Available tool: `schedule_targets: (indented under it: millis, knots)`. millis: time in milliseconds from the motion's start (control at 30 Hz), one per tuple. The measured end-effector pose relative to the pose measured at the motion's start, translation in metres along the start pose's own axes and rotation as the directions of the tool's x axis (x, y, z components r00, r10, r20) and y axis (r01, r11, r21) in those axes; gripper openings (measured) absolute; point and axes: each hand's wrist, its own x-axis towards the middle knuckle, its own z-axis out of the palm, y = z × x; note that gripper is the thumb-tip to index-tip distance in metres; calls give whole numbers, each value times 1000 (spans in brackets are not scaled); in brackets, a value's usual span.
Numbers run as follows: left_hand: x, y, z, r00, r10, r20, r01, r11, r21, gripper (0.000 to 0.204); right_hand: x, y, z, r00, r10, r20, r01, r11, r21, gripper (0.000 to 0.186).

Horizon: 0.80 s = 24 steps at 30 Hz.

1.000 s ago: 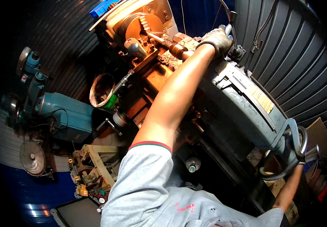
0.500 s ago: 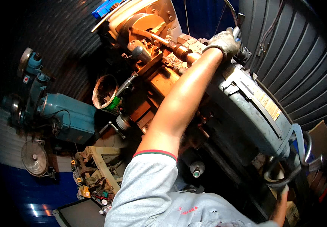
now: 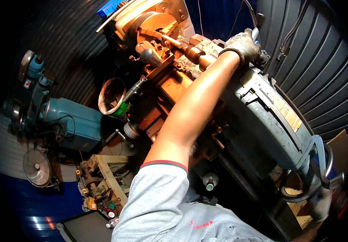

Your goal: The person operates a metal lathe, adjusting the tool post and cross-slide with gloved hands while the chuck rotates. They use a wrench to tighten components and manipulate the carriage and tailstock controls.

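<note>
My left hand (image 3: 243, 45), in a pale work glove, is closed on a metal lever (image 3: 255, 34) on top of the grey lathe tailstock (image 3: 262, 109). My bare left forearm reaches across the machine. At lower right, my right hand (image 3: 322, 203) is smeared by motion beside the tailstock handwheel (image 3: 291, 198); its fingers do not show clearly. A ridged metal sleeve (image 3: 194, 54) sticks out of the tailstock toward the round lathe chuck (image 3: 152, 25). Between them lies a light, slim rod (image 3: 171, 41). The tool post (image 3: 154, 50) stands in front of the chuck.
A bucket (image 3: 112, 97) with a green band stands left of the lathe carriage, near a crank handle (image 3: 123, 138). Farther left are a blue-green machine (image 3: 72, 123) and a round fan (image 3: 37, 168). A wooden-coloured frame (image 3: 111, 177) holds loose parts. Corrugated wall (image 3: 323, 68) rises on the right.
My right hand has moved right and slightly down along the handwheel, whose rim and handle have turned a little. My left hand has shifted slightly but stays on the lever.
</note>
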Motion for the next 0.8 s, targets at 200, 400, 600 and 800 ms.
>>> schedule_targets:
  millis: [200, 400, 600, 800]
  knots:
    - [5, -3, 6, 1000, 27, -13, -27, 1000, -3, 53, 38, 26, 69, 989, -15, -145, 52, 966, 252, 35]
    - [4, -7, 7, 998, 33, -61, -34, 999, -20, 49, -24, -5, 15, 1000, 19, 20, -19, 1000, -20, 34]
    - [3, -7, 6, 999, 18, -31, -19, 999, -42, 50, 24, 1, 65, 992, -17, -124, 58, 940, 336, 34]
    - [1, -9, 5, 999, 25, -45, -26, 999, -29, 52, -15, -24, 18, 999, 45, 25, -43, 995, -91, 37]
